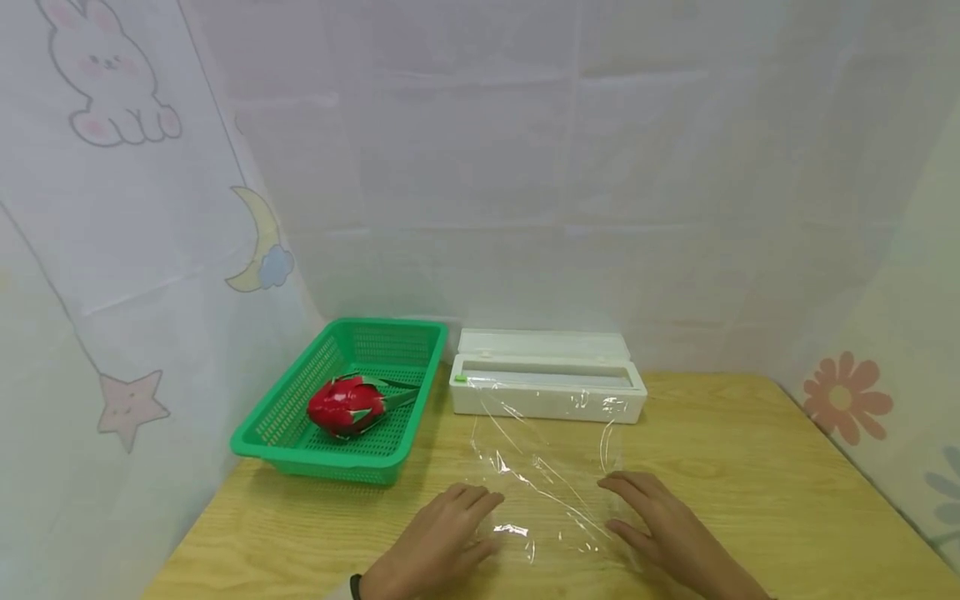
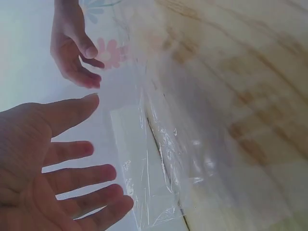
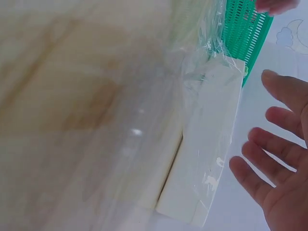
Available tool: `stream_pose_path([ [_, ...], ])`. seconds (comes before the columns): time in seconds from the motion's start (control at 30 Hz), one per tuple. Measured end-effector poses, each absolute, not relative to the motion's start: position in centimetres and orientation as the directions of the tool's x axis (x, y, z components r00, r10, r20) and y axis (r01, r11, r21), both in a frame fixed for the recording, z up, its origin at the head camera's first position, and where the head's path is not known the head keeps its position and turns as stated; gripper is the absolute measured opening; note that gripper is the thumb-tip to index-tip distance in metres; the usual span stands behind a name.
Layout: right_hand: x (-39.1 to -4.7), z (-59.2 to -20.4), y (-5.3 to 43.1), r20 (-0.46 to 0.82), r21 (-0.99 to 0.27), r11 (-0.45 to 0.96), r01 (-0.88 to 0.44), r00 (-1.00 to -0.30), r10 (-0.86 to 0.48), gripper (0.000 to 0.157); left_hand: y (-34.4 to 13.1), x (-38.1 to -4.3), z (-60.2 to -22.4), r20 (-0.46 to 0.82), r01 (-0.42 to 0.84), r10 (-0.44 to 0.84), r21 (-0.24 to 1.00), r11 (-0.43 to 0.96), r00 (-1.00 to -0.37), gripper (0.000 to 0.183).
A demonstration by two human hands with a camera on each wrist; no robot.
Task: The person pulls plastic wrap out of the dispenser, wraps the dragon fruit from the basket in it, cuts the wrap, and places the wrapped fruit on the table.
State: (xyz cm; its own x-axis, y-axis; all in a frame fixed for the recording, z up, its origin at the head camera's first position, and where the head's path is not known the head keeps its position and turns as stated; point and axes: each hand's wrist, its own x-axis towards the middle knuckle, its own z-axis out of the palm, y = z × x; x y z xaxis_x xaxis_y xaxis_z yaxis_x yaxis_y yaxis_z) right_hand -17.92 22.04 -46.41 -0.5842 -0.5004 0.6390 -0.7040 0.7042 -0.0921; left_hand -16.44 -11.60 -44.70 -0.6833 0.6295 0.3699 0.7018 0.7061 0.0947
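Observation:
A sheet of clear plastic wrap (image 1: 551,492) stretches from a white wrap dispenser (image 1: 540,402) toward me over the wooden table. My left hand (image 1: 441,540) hovers at the sheet's left edge, palm turned inward. Opposite it, my right hand (image 1: 663,527) is at the right edge with its thumb apart from the fingers. Both wrist views show loosely spread fingers and nothing gripped, on the left hand (image 2: 29,159) and the right hand (image 3: 291,202) alike. Creases and bright glints run across the film, which overlaps the dispenser's front.
Left of the dispenser stands a green plastic basket (image 1: 322,456) with a red dragon fruit (image 1: 347,407) in it. The dispenser's lid (image 1: 543,342) is raised at the back, and a small green piece (image 1: 461,378) sits at its left end. Printed cloth (image 1: 480,167) hangs around the table (image 1: 750,483).

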Motion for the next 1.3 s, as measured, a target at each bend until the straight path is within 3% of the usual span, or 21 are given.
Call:
stream_pose_path([
  [0.2,-18.4,-45.8,21.6,0.618,-0.162,0.708,-0.687,-0.630,-0.470,0.081,-11.5,-16.7,-44.1,0.435,0.670,0.570,0.114,0.733,-0.697,0.065],
  [0.4,-19.2,-45.1,21.3,0.575,-0.214,0.728,-0.651,-0.686,-0.445,0.088,-12.0,-17.1,-42.7,0.445,0.606,0.495,0.145,0.782,-0.746,0.068],
  [0.73,-20.8,-44.4,20.9,0.590,-0.215,0.709,-0.671,-0.668,-0.453,0.098,-13.1,-17.8,-41.4,0.530,0.571,0.442,0.099,0.815,-0.724,0.068],
  [1.13,-22.2,-43.4,19.6,0.578,-0.252,0.702,-0.666,-0.686,-0.443,0.094,-14.2,-19.0,-39.6,0.604,0.557,0.408,0.072,0.828,-0.684,0.067],
  [1.3,-22.6,-42.9,18.7,0.577,-0.250,0.693,-0.676,-0.679,-0.454,0.091,-14.9,-19.2,-39.0,0.595,0.522,0.391,0.057,0.851,-0.702,0.066],
])
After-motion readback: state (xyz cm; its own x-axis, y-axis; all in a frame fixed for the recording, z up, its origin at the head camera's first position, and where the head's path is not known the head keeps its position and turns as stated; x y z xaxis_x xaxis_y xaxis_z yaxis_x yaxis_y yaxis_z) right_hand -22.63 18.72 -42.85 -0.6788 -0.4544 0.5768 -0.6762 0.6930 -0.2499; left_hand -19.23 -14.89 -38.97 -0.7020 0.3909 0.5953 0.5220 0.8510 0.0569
